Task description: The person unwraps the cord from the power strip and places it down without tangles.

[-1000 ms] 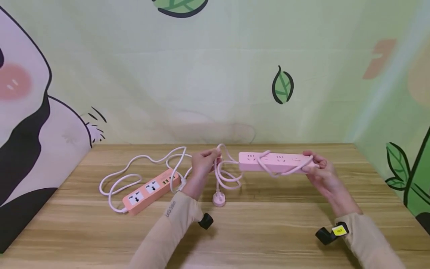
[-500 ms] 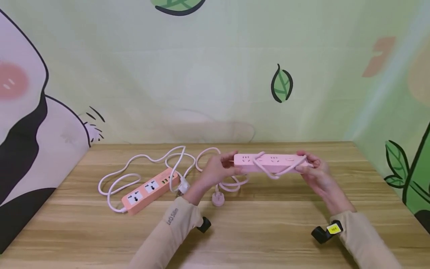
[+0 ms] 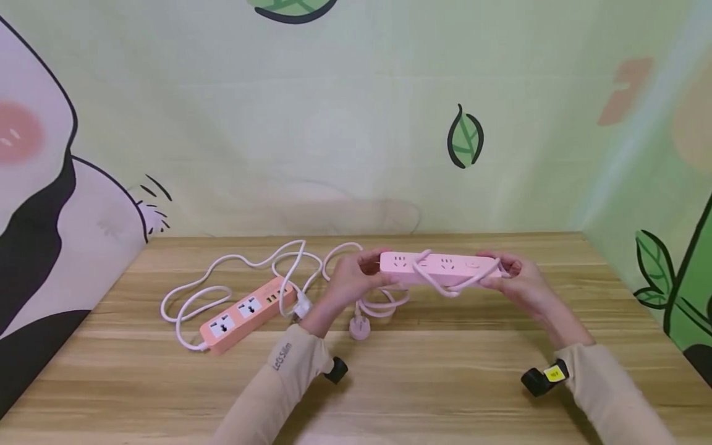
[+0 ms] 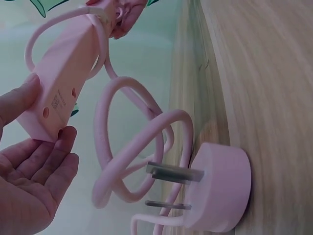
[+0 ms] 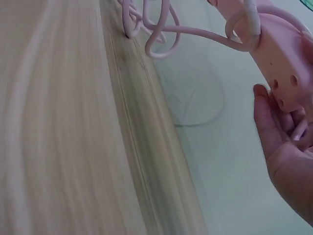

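A pink power strip [image 3: 400, 266] is held level above the table, its own cord wound loosely around the body. My left hand [image 3: 356, 272] grips the left end between thumb and fingers; the left wrist view shows the thumb [image 4: 22, 100] on one face and fingers beneath. At the other end my right hand [image 3: 523, 284] holds the strip, near where the cord leaves it. Loose loops of pink cord [image 3: 384, 309] hang below the left end. The round pink plug [image 3: 360, 327] rests on the table, prongs showing in the left wrist view.
An orange power strip [image 3: 236, 318] lies to the left of my left hand, with its white cord [image 3: 230, 258] looped behind it and a white plug [image 3: 302, 305] by its right end. A printed cloth backdrop [image 3: 356, 123] rises behind the wooden table [image 3: 434, 383].
My left hand has let go of the pink cord and taken hold of the pink strip's left end. The strip has shifted slightly left, with my right hand still on it.
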{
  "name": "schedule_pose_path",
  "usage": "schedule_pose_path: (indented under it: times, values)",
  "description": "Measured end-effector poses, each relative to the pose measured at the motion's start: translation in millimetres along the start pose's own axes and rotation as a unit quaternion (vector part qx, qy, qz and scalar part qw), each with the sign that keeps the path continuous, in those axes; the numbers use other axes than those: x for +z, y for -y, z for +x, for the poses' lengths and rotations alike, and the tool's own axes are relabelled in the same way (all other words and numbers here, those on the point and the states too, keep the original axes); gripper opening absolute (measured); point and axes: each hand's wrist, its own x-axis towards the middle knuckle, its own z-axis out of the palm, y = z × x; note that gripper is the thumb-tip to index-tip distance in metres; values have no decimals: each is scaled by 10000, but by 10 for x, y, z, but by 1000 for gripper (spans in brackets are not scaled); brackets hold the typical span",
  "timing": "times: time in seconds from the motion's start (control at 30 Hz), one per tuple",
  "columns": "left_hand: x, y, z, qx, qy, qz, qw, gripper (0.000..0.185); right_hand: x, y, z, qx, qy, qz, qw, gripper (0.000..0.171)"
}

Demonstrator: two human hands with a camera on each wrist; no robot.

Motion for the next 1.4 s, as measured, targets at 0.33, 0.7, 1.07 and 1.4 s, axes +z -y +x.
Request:
schedule_pose_path:
  times: [0.33, 0.7, 1.07, 1.4]
  values:
    - [-8, -1, 28, 14, -45, -10, 10000, 48, -23, 112, -13, 363, -94, -2645, 9637, 56]
    - [-28, 5, 19, -184, -171, -446, 9987, 54, 52, 145, 30, 325, -264, -2308, 9721, 58]
    - [128, 97, 69, 187, 1001, 69, 9948, 33, 66, 154, -1, 132, -375, -1375, 9897, 37]
    - [453, 85, 124, 865, 878, -210, 9922, 54, 181, 240, 18, 197, -271, -1320, 9907, 49]
